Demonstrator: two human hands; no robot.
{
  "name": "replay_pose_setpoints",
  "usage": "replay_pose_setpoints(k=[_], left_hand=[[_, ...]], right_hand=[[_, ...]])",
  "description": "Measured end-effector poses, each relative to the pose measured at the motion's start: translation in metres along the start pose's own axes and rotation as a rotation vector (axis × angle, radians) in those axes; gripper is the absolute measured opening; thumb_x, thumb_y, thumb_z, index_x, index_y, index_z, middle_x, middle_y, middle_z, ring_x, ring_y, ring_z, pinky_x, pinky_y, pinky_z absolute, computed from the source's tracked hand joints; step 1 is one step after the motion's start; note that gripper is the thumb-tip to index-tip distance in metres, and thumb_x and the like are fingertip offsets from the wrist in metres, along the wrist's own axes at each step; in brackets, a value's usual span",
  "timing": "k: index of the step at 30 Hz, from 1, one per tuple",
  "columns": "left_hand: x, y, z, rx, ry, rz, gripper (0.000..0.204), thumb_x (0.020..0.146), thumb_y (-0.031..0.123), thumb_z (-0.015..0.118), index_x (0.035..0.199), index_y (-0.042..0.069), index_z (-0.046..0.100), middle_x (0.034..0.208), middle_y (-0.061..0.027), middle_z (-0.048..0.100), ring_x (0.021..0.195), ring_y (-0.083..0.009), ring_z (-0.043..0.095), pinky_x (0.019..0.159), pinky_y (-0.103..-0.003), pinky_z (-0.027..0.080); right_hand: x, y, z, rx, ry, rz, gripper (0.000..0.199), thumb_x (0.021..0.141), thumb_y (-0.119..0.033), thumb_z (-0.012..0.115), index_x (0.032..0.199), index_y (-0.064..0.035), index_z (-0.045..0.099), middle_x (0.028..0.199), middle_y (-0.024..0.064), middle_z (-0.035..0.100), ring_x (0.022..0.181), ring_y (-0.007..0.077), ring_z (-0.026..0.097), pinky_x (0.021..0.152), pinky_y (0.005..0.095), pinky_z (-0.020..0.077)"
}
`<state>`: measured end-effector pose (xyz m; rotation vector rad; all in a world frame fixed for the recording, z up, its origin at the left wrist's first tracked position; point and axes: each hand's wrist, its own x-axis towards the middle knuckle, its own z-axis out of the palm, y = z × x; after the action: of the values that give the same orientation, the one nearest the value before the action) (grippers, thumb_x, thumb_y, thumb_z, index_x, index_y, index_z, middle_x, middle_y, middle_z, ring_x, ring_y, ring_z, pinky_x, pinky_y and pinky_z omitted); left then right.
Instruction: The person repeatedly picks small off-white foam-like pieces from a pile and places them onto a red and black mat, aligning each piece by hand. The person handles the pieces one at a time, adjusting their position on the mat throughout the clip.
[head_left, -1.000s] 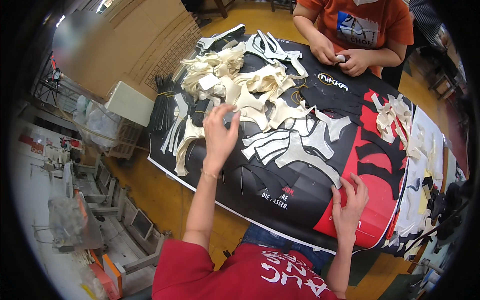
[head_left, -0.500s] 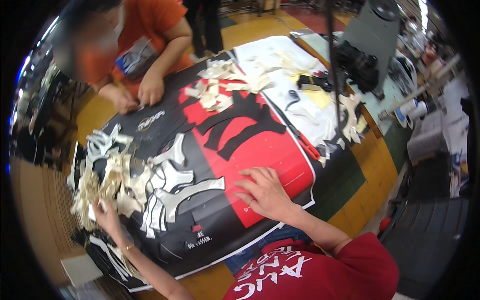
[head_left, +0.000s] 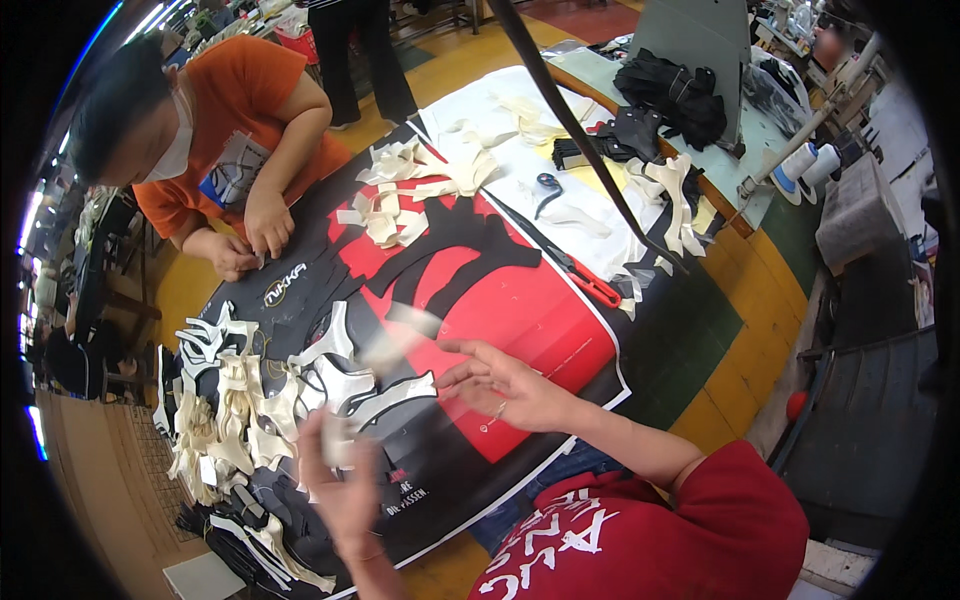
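My left hand point(head_left: 345, 485) is smeared by motion above the near part of the table, its thumb and fingers closing round a blurred cream cut piece point(head_left: 340, 445). Another pale blur point(head_left: 398, 338) lies above the table between my hands; whether it belongs to the same piece I cannot tell. My right hand point(head_left: 515, 392) hovers palm inward with fingers apart and nothing in them, its fingertips near the end of a white curved piece with black edges point(head_left: 385, 400). Several such pieces overlap left of it, beside a heap of cream cut pieces point(head_left: 235, 400).
Opposite, a person in orange point(head_left: 240, 120) works with both hands at the table edge. Black curved pieces point(head_left: 485, 275) and more cream scraps point(head_left: 400, 215) cover the red sheet point(head_left: 540, 370). A red-handled cutter point(head_left: 597, 288) lies at the right; a dark pole point(head_left: 575, 125) crosses the view.
My left hand has moved right from the cream heap, bringing a pale piece toward the middle. My right hand has shifted slightly left. The whole view has turned a little.
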<state>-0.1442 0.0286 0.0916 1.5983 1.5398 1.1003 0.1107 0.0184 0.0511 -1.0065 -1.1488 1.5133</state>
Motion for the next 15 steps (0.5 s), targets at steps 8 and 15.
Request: replay_pose_setpoints(k=[8, 15], left_hand=[[-0.006, 0.041, 0.113, 0.189, -0.410, 0.405, 0.044, 0.078, 0.010, 0.080, 0.118, 0.004, 0.064, 0.104, -0.0136, 0.067, 0.096, -0.0306, 0.063, 0.087, -0.040, 0.046], [0.042, 0.068, 0.133, 0.226, -0.429, 0.597, 0.043, 0.080, 0.010, 0.077, 0.120, 0.004, 0.063, 0.098, -0.0140, 0.066, 0.089, -0.0302, 0.063, 0.081, -0.039, 0.046]], right_hand=[[-0.021, -0.011, -0.054, 0.043, 0.277, 0.067, 0.039, 0.100, -0.019, 0.065, 0.133, 0.0001, 0.056, 0.109, 0.0050, 0.069, 0.098, 0.0059, 0.062, 0.084, 0.0245, 0.0528], [-0.101, -0.066, -0.162, -0.334, 0.325, 0.115, 0.018, 0.095, -0.013, 0.069, 0.102, 0.0032, 0.071, 0.088, 0.0046, 0.072, 0.080, 0.0091, 0.066, 0.071, 0.0248, 0.0530]])
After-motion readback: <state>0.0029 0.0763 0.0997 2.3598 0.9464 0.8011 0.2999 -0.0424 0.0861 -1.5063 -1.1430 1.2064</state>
